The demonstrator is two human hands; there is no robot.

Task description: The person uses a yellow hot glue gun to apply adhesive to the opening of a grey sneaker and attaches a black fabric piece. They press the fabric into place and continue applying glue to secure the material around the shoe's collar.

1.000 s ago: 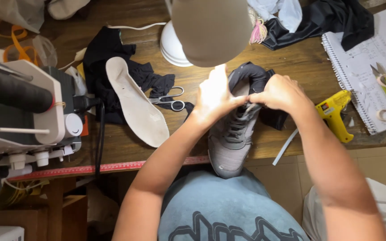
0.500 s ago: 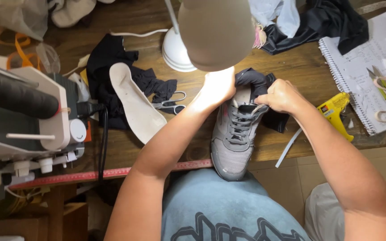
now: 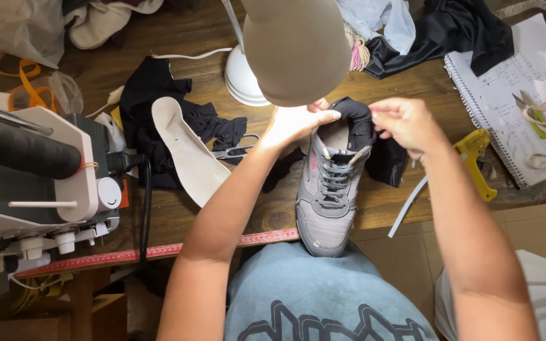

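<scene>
A grey laced sneaker (image 3: pixel 327 201) lies on the wooden table (image 3: pixel 273 215), toe towards me, heel under the lamp. My left hand (image 3: pixel 298 123) grips the left side of the heel collar in bright lamp light. My right hand (image 3: pixel 406 123) pinches a black fabric piece (image 3: pixel 358 120) that wraps over the heel opening. More black fabric (image 3: pixel 387 161) hangs down on the shoe's right side.
A beige lamp head (image 3: pixel 295 47) hangs above the shoe, with its white base (image 3: pixel 241 82) behind. A white insole (image 3: pixel 188 148), scissors (image 3: pixel 235 150) and black cloth (image 3: pixel 153 101) lie to the left. A sewing machine (image 3: pixel 39 170) stands far left. A yellow glue gun (image 3: pixel 475 161) and a notebook (image 3: pixel 507 95) sit to the right.
The hands have spread apart at the heel, the right one moving right with the black fabric. The shoe's heel opening and laces show more fully.
</scene>
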